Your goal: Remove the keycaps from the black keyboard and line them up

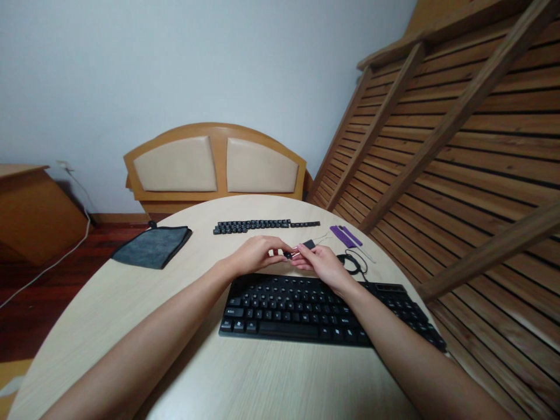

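My left hand (259, 255) reaches above the back edge of the black keyboard (284, 330). Between its thumb and fingertips is a small black keycap (287, 255). My right hand (327, 263) is closed on a keycap puller (310, 244) with a dark body and thin wire prongs sticking out at the far side. The two hands almost meet at the keycap, and my right fingers partly hide the tool. Below them the keyboard's upper row shows bare key stems, while the lower rows still carry caps.
Removed keycaps (251, 225) stand in rows at the table's far side. A folded grey cloth (153, 246) lies on the left. To the right are purple tools (343, 236) with a thin metal rod, and the coiled black cable (356, 265). Wooden slats (459, 163) rise beyond the right edge.
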Demonstrator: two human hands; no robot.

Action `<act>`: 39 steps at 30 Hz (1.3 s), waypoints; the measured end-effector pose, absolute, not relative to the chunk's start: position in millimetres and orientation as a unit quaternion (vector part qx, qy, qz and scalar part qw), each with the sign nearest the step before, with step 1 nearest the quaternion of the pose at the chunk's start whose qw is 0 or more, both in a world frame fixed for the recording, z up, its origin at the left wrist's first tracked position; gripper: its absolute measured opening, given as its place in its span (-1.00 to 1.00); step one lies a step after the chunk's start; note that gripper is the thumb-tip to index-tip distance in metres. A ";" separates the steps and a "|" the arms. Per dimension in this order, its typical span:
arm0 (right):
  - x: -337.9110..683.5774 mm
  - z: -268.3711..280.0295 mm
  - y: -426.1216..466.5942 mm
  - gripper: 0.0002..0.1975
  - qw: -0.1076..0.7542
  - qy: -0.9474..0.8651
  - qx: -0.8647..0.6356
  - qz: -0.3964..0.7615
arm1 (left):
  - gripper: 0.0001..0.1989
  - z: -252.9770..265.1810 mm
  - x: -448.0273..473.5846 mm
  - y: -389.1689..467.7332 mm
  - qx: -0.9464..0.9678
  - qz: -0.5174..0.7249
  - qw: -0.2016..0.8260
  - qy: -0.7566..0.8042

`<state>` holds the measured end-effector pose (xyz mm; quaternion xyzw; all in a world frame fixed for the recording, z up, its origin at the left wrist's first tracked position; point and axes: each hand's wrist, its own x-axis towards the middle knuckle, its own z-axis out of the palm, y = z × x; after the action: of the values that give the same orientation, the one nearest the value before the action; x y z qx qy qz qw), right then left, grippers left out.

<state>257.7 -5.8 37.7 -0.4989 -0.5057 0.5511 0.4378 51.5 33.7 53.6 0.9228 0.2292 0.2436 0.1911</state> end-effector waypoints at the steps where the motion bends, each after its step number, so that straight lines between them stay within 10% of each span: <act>1: 257.8 37.3 -5.7 -0.73 0.440 -0.506 -0.495 0.553 | -0.74 53.3 51.5 34.0 0.926 0.242 0.182 0.225; 39: 256.8 35.4 -3.9 -0.81 0.436 -0.518 -0.517 0.524 | -0.75 47.6 48.9 53.2 0.864 0.395 0.009 0.312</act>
<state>256.8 -3.9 35.4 -0.5175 -0.5179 0.5238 0.4355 48.9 53.2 47.6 0.8641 0.3116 0.3952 0.0087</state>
